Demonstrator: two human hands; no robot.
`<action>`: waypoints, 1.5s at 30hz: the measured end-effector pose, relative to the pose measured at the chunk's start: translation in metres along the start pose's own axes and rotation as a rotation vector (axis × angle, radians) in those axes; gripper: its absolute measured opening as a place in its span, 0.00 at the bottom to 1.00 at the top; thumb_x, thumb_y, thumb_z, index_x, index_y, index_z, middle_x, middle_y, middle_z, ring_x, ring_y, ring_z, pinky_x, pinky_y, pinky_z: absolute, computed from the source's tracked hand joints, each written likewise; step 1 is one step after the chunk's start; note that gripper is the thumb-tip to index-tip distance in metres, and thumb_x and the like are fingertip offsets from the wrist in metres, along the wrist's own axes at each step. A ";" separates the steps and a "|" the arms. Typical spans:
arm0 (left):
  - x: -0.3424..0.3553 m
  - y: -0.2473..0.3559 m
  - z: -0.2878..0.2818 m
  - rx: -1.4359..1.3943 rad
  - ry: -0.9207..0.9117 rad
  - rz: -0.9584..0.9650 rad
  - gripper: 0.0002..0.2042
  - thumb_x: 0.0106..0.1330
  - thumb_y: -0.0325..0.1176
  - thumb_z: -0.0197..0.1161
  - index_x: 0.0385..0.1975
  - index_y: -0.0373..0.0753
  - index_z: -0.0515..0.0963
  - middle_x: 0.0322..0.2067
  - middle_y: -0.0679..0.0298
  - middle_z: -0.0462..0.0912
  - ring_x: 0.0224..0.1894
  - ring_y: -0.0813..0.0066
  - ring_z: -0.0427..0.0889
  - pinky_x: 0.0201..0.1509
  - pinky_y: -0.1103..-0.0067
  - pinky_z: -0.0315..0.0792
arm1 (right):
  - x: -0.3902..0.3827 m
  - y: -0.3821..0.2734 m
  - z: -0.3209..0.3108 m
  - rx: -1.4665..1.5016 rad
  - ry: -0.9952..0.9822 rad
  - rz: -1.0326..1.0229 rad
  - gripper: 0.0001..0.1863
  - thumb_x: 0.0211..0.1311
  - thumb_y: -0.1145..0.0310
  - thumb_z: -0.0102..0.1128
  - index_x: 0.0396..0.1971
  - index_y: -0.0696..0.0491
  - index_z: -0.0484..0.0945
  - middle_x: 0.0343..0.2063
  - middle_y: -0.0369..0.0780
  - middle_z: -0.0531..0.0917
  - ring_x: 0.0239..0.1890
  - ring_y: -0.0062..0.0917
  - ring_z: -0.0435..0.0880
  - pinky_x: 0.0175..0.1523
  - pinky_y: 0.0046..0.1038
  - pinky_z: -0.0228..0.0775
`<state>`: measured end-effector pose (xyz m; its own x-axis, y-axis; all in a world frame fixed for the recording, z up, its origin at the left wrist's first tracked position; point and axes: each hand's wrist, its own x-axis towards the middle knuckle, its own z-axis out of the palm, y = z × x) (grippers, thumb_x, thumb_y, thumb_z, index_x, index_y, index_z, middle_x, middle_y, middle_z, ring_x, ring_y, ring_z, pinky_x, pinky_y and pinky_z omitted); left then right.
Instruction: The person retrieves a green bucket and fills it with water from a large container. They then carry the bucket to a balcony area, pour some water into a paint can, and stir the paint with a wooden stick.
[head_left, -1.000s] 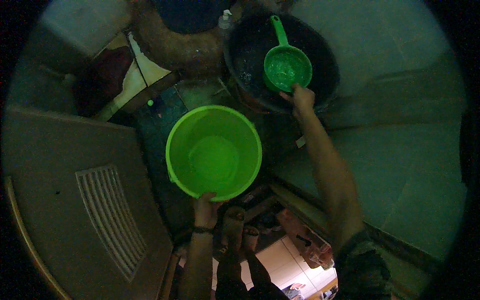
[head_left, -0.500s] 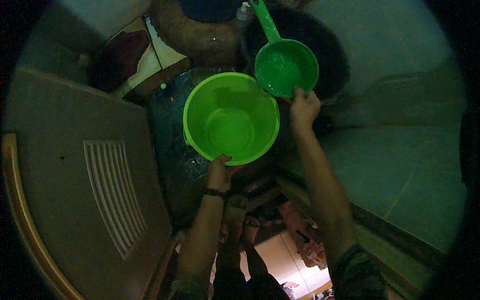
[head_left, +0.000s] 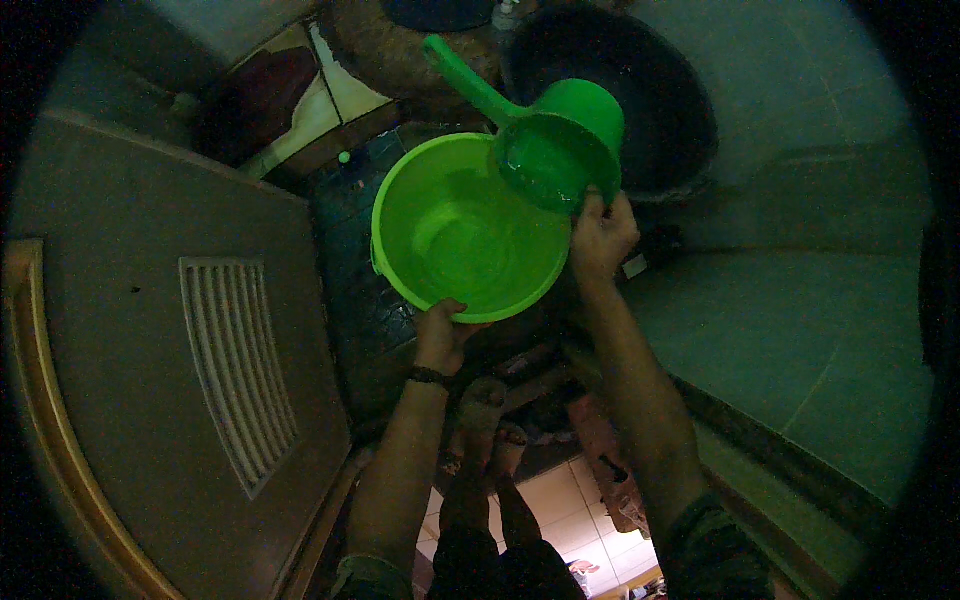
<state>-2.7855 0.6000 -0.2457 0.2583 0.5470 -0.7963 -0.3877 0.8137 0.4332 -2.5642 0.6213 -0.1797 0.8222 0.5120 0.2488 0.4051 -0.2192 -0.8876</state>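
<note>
My left hand point(head_left: 440, 338) is closed on the near rim of a lime-green bucket point(head_left: 408, 228), thumb over the edge. The bucket's mouth faces up, and its bottom has a wet-looking sheen. My right hand point(head_left: 606, 238) pinches the near rim of a green water dipper point(head_left: 588, 108). The dipper is tipped over the bucket's far right edge, its mouth toward the bucket and its long handle pointing up and left. Whether water is running out of it, I cannot tell in the dim light. Behind the dipper stands a large dark tub point(head_left: 668, 120).
To the left is a door point(head_left: 110, 350) with a slatted vent point(head_left: 240, 370). A pale green wall point(head_left: 800, 330) lies on the right. A small pale green ball-like object point(head_left: 345, 157) rests on the dark floor point(head_left: 365, 225). My bare feet are below the bucket, near a sill.
My right hand has tipped the dipper from mouth-up toward the bucket. The dipper's handle has swung left. My left hand keeps its hold on the bucket.
</note>
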 end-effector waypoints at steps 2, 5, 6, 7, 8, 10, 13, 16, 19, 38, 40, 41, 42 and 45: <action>-0.001 0.002 0.000 0.001 -0.028 0.018 0.25 0.57 0.22 0.51 0.58 0.33 0.62 0.51 0.52 0.71 0.49 0.52 0.78 0.42 0.61 0.83 | 0.001 0.006 -0.002 -0.040 0.011 -0.111 0.10 0.62 0.70 0.56 0.37 0.60 0.79 0.30 0.48 0.83 0.30 0.38 0.82 0.37 0.33 0.72; -0.011 0.007 0.009 -0.011 -0.026 0.014 0.24 0.57 0.23 0.51 0.57 0.34 0.63 0.50 0.53 0.72 0.48 0.53 0.78 0.42 0.61 0.83 | -0.001 0.016 -0.009 -0.122 -0.006 -0.202 0.09 0.61 0.70 0.56 0.35 0.61 0.78 0.32 0.50 0.82 0.33 0.42 0.81 0.39 0.36 0.73; -0.012 0.007 0.010 -0.018 -0.040 0.030 0.24 0.56 0.23 0.51 0.56 0.34 0.63 0.49 0.53 0.72 0.47 0.53 0.78 0.42 0.61 0.83 | -0.001 0.018 -0.011 -0.150 -0.020 -0.218 0.09 0.60 0.70 0.57 0.34 0.62 0.78 0.32 0.51 0.82 0.34 0.44 0.81 0.39 0.37 0.74; -0.014 0.007 0.010 -0.025 -0.055 0.045 0.24 0.56 0.23 0.52 0.56 0.34 0.63 0.49 0.53 0.73 0.47 0.54 0.79 0.42 0.61 0.83 | -0.001 0.020 -0.011 -0.150 0.005 -0.289 0.09 0.59 0.70 0.58 0.33 0.62 0.77 0.34 0.52 0.82 0.35 0.45 0.81 0.41 0.38 0.74; -0.015 0.007 0.010 -0.032 -0.072 0.060 0.23 0.56 0.23 0.52 0.55 0.34 0.64 0.48 0.53 0.73 0.46 0.54 0.79 0.42 0.61 0.83 | -0.001 0.020 -0.011 -0.153 0.033 -0.361 0.09 0.57 0.70 0.59 0.33 0.62 0.77 0.35 0.53 0.82 0.36 0.46 0.81 0.42 0.39 0.75; -0.014 0.005 0.007 -0.025 -0.052 0.061 0.23 0.56 0.23 0.52 0.55 0.34 0.64 0.48 0.54 0.73 0.46 0.55 0.79 0.41 0.61 0.83 | 0.001 0.021 -0.012 -0.126 0.068 -0.496 0.09 0.56 0.71 0.61 0.33 0.62 0.77 0.36 0.52 0.82 0.37 0.44 0.82 0.42 0.38 0.75; -0.017 0.004 0.001 -0.009 0.005 0.059 0.22 0.57 0.24 0.52 0.54 0.34 0.65 0.48 0.54 0.74 0.45 0.55 0.79 0.41 0.62 0.82 | 0.003 0.005 -0.011 -0.082 0.070 -0.626 0.09 0.56 0.72 0.64 0.36 0.60 0.80 0.37 0.48 0.84 0.37 0.38 0.84 0.41 0.34 0.76; -0.020 0.007 0.003 -0.011 0.004 0.056 0.22 0.57 0.24 0.51 0.54 0.33 0.65 0.49 0.54 0.74 0.45 0.55 0.79 0.42 0.62 0.82 | -0.006 -0.002 -0.012 -0.110 0.023 -0.642 0.10 0.56 0.71 0.65 0.35 0.60 0.80 0.39 0.49 0.83 0.38 0.40 0.84 0.42 0.34 0.77; -0.014 0.012 0.003 -0.009 0.036 -0.013 0.22 0.58 0.24 0.51 0.54 0.32 0.65 0.49 0.54 0.74 0.45 0.55 0.79 0.42 0.62 0.81 | -0.007 -0.007 -0.008 -0.063 -0.038 -0.658 0.09 0.56 0.70 0.65 0.33 0.59 0.79 0.39 0.50 0.83 0.38 0.40 0.84 0.41 0.34 0.77; 0.014 -0.004 -0.042 -0.003 0.059 0.051 0.25 0.53 0.23 0.56 0.56 0.34 0.66 0.50 0.59 0.75 0.47 0.60 0.79 0.46 0.63 0.79 | 0.192 0.178 0.039 -0.723 0.096 0.090 0.47 0.48 0.64 0.70 0.68 0.49 0.54 0.57 0.71 0.61 0.49 0.59 0.75 0.57 0.48 0.68; 0.014 -0.007 -0.063 0.064 0.114 0.013 0.24 0.53 0.23 0.56 0.55 0.34 0.67 0.49 0.59 0.76 0.47 0.60 0.79 0.46 0.63 0.80 | 0.187 0.208 0.040 -0.997 -0.048 -0.061 0.37 0.51 0.62 0.67 0.62 0.52 0.65 0.57 0.71 0.61 0.44 0.57 0.79 0.55 0.50 0.69; 0.014 -0.010 -0.068 0.093 0.137 -0.013 0.24 0.53 0.23 0.56 0.54 0.34 0.68 0.48 0.59 0.76 0.47 0.61 0.80 0.46 0.63 0.80 | 0.194 0.230 0.034 -1.220 -0.222 -0.198 0.31 0.53 0.60 0.65 0.57 0.54 0.71 0.57 0.69 0.64 0.40 0.54 0.81 0.55 0.51 0.70; 0.010 -0.011 -0.068 0.080 0.171 -0.008 0.23 0.54 0.23 0.56 0.53 0.33 0.68 0.48 0.59 0.76 0.46 0.61 0.80 0.45 0.64 0.81 | 0.197 0.244 0.038 -1.238 -0.336 -0.169 0.31 0.54 0.60 0.64 0.57 0.56 0.69 0.56 0.69 0.65 0.41 0.54 0.81 0.54 0.50 0.70; 0.011 -0.004 -0.065 0.064 0.181 0.024 0.22 0.54 0.23 0.56 0.52 0.33 0.69 0.47 0.59 0.77 0.46 0.61 0.81 0.43 0.65 0.82 | 0.215 0.259 0.044 -1.007 -0.483 0.117 0.37 0.58 0.60 0.58 0.62 0.62 0.54 0.54 0.65 0.70 0.46 0.56 0.79 0.54 0.47 0.71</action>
<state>-2.8390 0.5901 -0.2832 0.0840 0.5265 -0.8460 -0.3335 0.8149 0.4741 -2.3004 0.7105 -0.3730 0.7234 0.6648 -0.1864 0.6541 -0.7463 -0.1234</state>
